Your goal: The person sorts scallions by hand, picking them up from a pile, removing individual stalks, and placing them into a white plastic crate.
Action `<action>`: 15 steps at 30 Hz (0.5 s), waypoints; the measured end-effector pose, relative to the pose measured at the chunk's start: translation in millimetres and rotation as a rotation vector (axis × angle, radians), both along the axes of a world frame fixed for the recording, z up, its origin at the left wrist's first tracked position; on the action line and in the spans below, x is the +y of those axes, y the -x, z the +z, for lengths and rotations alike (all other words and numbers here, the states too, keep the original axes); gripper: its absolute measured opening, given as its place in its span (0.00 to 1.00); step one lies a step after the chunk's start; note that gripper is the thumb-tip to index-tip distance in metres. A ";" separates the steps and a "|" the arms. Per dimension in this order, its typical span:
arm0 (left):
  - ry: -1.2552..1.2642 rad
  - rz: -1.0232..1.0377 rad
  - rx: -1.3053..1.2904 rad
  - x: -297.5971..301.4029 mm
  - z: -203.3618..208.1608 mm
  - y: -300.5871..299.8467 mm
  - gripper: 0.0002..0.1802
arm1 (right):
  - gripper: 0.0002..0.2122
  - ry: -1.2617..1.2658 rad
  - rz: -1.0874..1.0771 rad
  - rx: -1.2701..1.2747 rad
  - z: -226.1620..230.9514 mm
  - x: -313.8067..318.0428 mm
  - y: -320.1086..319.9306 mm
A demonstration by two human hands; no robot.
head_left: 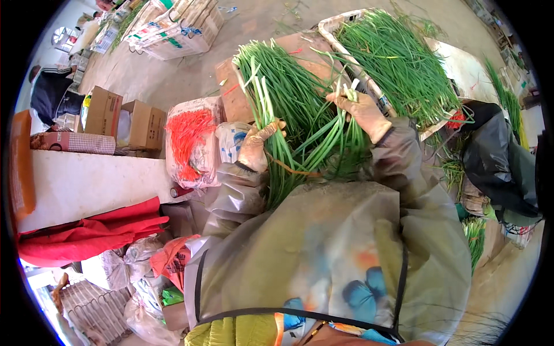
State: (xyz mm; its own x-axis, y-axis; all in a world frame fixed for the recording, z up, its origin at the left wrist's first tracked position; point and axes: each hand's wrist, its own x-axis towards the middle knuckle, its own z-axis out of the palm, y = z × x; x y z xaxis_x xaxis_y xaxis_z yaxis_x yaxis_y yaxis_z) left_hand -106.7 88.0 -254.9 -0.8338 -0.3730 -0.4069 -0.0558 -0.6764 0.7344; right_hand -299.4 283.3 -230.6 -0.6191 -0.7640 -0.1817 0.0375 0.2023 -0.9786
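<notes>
My left hand [254, 145] is closed round a bunch of green onions [264, 106], their pale ends pointing up and the green leaves hanging down toward my lap. My right hand [365, 111], in a pale dirty glove like the left, grips a smaller bunch of green onions [345, 138] near its white ends, with the leaves trailing down and left. Between and beyond my hands lies a large pile of green onions [288, 78] on a brown board [229, 73]. The leaves of both bunches overlap in front of my apron.
A white crate [369, 72] heaped with green onions stands at the far right. Left of me, red ties [187, 138] lie on a stuffed sack [209, 109], near cardboard boxes [144, 124] and a white tabletop [98, 179]. Stacked crates [179, 34] stand farther back. A dark-clothed person [496, 155] is close at right.
</notes>
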 end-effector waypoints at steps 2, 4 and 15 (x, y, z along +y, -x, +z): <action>0.117 -0.019 0.054 7.1 7.2 7.8 0.14 | 0.13 -0.168 -0.277 0.440 -46.2 7.0 19.5; 0.105 0.039 0.081 12.3 9.4 13.4 0.15 | 0.11 0.311 -0.466 0.263 -44.4 10.0 26.5; 0.115 -0.017 0.129 23.4 9.1 14.5 0.12 | 0.18 0.213 -0.064 0.123 28.2 3.7 15.1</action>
